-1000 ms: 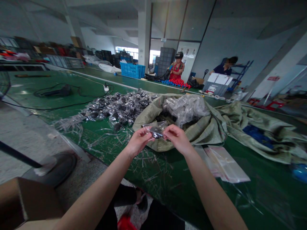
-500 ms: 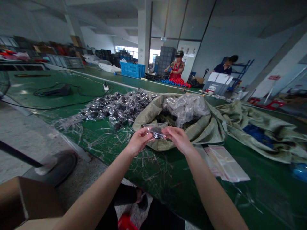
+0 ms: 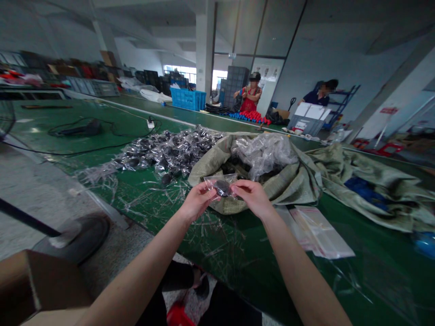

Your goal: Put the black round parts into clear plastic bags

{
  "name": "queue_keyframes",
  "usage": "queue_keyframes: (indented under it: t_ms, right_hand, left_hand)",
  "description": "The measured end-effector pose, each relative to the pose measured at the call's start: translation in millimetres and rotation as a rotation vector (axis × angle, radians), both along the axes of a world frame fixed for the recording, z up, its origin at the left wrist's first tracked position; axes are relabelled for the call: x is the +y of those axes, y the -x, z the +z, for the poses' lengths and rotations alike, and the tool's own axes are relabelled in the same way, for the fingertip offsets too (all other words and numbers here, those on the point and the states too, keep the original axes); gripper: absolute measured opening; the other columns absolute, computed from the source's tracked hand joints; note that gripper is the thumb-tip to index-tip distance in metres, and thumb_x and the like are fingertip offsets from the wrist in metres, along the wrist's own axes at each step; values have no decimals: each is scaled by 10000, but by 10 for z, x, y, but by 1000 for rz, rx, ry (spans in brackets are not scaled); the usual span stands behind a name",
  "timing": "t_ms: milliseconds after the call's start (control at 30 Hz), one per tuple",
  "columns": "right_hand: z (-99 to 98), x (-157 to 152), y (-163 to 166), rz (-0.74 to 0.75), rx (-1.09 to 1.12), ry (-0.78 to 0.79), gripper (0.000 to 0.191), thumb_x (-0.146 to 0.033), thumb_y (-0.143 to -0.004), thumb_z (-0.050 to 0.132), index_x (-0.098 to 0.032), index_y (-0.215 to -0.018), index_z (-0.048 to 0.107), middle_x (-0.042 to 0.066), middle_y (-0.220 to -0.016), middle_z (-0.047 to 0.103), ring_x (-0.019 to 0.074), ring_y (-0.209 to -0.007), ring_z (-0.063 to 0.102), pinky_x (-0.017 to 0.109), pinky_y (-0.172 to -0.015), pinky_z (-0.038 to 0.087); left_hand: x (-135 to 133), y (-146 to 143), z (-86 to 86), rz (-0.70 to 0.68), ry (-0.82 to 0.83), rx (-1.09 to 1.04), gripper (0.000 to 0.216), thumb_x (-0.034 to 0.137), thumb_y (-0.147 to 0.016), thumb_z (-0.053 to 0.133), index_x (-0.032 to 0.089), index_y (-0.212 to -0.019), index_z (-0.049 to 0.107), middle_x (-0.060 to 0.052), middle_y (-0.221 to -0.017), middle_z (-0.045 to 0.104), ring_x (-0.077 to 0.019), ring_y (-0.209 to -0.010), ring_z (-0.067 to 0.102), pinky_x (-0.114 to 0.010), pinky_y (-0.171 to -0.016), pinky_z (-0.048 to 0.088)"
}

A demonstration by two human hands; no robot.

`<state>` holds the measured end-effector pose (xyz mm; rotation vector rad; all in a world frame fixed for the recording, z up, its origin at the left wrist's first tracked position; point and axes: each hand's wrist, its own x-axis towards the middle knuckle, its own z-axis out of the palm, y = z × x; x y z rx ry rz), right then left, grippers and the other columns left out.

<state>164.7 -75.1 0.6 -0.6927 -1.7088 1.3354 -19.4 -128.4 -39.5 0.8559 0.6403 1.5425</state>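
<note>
Between my two hands is a clear plastic bag (image 3: 211, 182) with a dark, rounded piece (image 3: 222, 188) inside it. My left hand (image 3: 199, 199) pinches the bag's left side between thumb and fingers. At the right side, my right hand (image 3: 250, 194) closes its fingertips on the bag's edge. Just behind them lies an open woven sack (image 3: 210, 160), holding dark pieces and a bunch of crumpled clear plastic (image 3: 267, 151). A heap of bagged dark pieces (image 3: 170, 151) spreads to the left. Right of my right hand rests a stack of flat clear bags (image 3: 322, 233).
Thin plastic strips (image 3: 136, 199) litter the green table (image 3: 217, 253). Another woven sack (image 3: 367, 167) lies at right. A corded dark tool (image 3: 84, 128) sits at left. A cardboard box (image 3: 50, 280) stands at lower left. Two people work beyond, near a blue crate (image 3: 188, 98).
The bagged dark piece has tilted slightly and shows more of its round face. My hands have barely moved. Across the table, the co-worker in red has shifted their arms.
</note>
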Motion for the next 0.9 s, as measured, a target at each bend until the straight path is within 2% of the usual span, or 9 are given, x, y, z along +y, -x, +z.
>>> queue_keyframes:
  t_ms: [133, 267, 433, 500, 600, 700, 800, 900]
  right_hand:
    - [-22, -3, 37, -55, 52, 44, 283, -402, -621, 809, -178, -749, 692, 10, -758, 700, 132, -628, 609, 296, -677, 517]
    - [-43, 8, 48, -65, 122, 47, 323, -335, -615, 830, -199, -778, 587, -41, -683, 668, 106, -576, 595, 259, -627, 503]
    - [-59, 38, 32, -48, 121, 104, 462, -287, -618, 832, -214, -1017, 610, -58, -691, 661, 96, -575, 592, 239, -610, 501]
    - [-79, 49, 20, 13, 140, 197, 502, -277, -620, 833, -208, -1078, 638, -54, -693, 651, 88, -572, 583, 223, -585, 493]
    - [-133, 53, 0, 160, 164, 389, 406, -281, -614, 842, -176, -979, 696, -28, -713, 656, 68, -547, 563, 187, -515, 458]
    - [-196, 58, -14, 210, 198, 478, 342, -269, -574, 868, -171, -860, 708, -30, -671, 653, 57, -504, 544, 171, -478, 442]
    - [-222, 127, -37, 164, 175, 491, 332, -301, -585, 863, -173, -846, 701, -30, -617, 650, 75, -487, 565, 190, -487, 476]
    - [-178, 305, -115, 8, 76, 446, 366, -381, -627, 830, -163, -886, 692, 18, -668, 694, 117, -542, 632, 227, -531, 522]
  left_hand:
    - [-9, -24, 10, -14, 9, -20, 419, 269, -617, 862, 120, -975, 703, -70, -921, 714, -136, -783, 655, -248, -707, 527]
    - [-26, -64, 17, -25, 3, -33, 403, 295, -635, 848, 110, -960, 698, -90, -943, 706, -152, -791, 649, -272, -719, 513]
    - [-12, -132, 7, 32, -6, 104, 434, 282, -606, 861, 108, -969, 699, -72, -874, 701, -136, -723, 620, -266, -702, 480]
    - [4, -143, -2, 45, -8, 156, 406, 258, -614, 855, 114, -966, 709, -57, -846, 702, -124, -700, 606, -252, -682, 467]
    - [21, -133, -12, -25, -60, 193, 409, 250, -610, 854, 121, -977, 726, -53, -859, 709, -120, -704, 598, -241, -675, 457]
    - [27, -88, -17, -91, -87, 226, 459, 249, -572, 870, 130, -994, 733, -48, -857, 711, -123, -707, 597, -240, -677, 454]
    - [86, 0, -2, -124, -26, 308, 474, 320, -571, 868, 122, -978, 729, -44, -798, 693, -117, -632, 572, -245, -615, 446]
    - [340, 147, 81, -16, 120, 428, 447, 466, -615, 819, 108, -856, 702, -7, -607, 588, -83, -492, 468, -215, -465, 350]
